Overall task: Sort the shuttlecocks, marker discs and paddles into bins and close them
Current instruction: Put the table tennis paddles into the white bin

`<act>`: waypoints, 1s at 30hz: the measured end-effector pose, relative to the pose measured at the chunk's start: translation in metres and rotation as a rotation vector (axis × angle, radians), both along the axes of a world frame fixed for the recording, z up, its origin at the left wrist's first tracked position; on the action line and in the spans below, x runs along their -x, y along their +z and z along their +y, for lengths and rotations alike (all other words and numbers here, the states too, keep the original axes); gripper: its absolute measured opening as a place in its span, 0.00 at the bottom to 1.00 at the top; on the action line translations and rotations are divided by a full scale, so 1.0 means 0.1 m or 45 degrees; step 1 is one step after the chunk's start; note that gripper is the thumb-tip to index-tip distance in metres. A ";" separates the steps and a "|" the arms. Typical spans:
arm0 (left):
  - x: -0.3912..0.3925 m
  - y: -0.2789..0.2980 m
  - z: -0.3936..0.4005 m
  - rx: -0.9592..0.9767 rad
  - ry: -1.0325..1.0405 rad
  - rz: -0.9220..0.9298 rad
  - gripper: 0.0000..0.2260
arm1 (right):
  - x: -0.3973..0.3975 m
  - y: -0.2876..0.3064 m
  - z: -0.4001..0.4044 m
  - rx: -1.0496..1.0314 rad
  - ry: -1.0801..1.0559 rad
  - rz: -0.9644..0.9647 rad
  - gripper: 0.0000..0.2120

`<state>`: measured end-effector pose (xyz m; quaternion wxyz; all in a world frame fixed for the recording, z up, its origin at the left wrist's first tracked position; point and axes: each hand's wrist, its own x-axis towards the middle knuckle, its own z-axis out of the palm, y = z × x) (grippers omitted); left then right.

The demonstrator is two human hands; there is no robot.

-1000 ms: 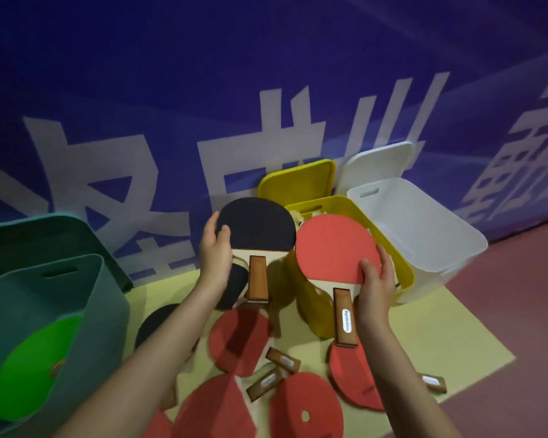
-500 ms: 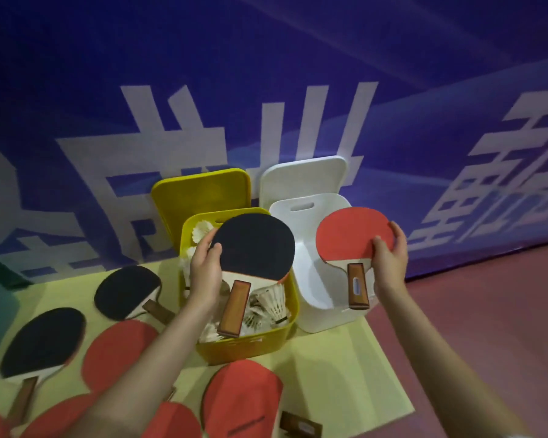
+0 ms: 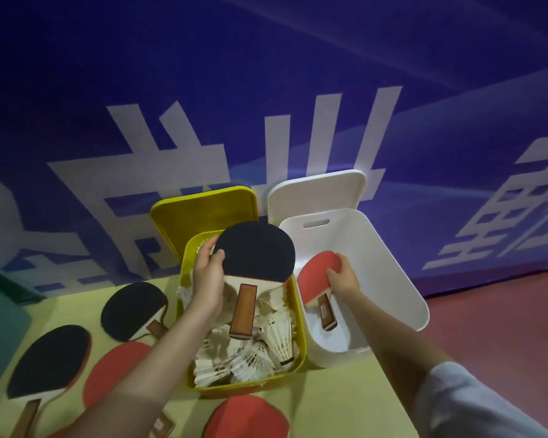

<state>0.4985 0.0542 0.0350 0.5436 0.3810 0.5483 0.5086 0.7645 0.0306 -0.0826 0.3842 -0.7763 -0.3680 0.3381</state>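
My left hand (image 3: 208,279) grips a black-faced paddle (image 3: 257,251) by the blade's left edge and holds it above the yellow bin (image 3: 299,336), handle hanging down. That bin is full of white shuttlecocks (image 3: 266,343). My right hand (image 3: 344,276) holds a red-faced paddle (image 3: 314,273) by its blade, lowered inside the white bin (image 3: 402,279), handle pointing to the bin's floor. Both bins stand open, with the yellow lid (image 3: 203,213) and the white lid (image 3: 317,191) leaning on the wall behind them.
More paddles lie on the yellow mat (image 3: 345,396): a black paddle (image 3: 133,308), a second black paddle (image 3: 49,358), a red paddle (image 3: 114,371) and another red paddle (image 3: 244,418) in front of the yellow bin. A green bin edge (image 3: 0,327) shows at left. Red floor (image 3: 503,327) lies to the right.
My right hand has moved down and lowered the red paddle into the white bin. My left hand has carried the black paddle a little further over the yellow bin. The view has shifted right.
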 end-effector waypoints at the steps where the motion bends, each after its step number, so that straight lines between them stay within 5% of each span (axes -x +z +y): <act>1: 0.01 -0.02 0.05 0.004 -0.006 0.001 0.14 | 0.02 -0.07 0.06 0.017 0.028 0.013 0.25; 12: -0.04 -0.39 0.38 0.115 -0.022 -0.081 0.14 | -0.26 -0.75 0.08 0.425 0.024 -0.196 0.25; 17: -0.11 -0.36 0.31 0.119 -0.056 -0.103 0.14 | -0.14 -0.46 0.20 0.746 0.050 -0.457 0.23; 19: -0.14 -0.28 0.27 0.096 -0.074 -0.108 0.14 | -0.05 -0.11 0.27 0.541 -0.082 -0.317 0.24; 21: -0.19 -0.19 0.21 0.057 -0.095 -0.124 0.14 | 0.14 0.34 0.22 0.099 -0.211 0.234 0.21; 24: -0.34 -0.10 0.08 -0.005 -0.175 -0.117 0.15 | 0.43 0.91 -0.05 -0.274 0.011 0.991 0.14; 26: -0.47 -0.08 -0.03 -0.043 -0.267 -0.047 0.15 | 0.48 0.98 -0.18 -0.416 0.075 0.984 0.15; 30: -0.55 0.02 -0.16 -0.149 -0.561 0.221 0.15 | 0.26 0.88 -0.32 -0.492 -0.223 0.725 0.19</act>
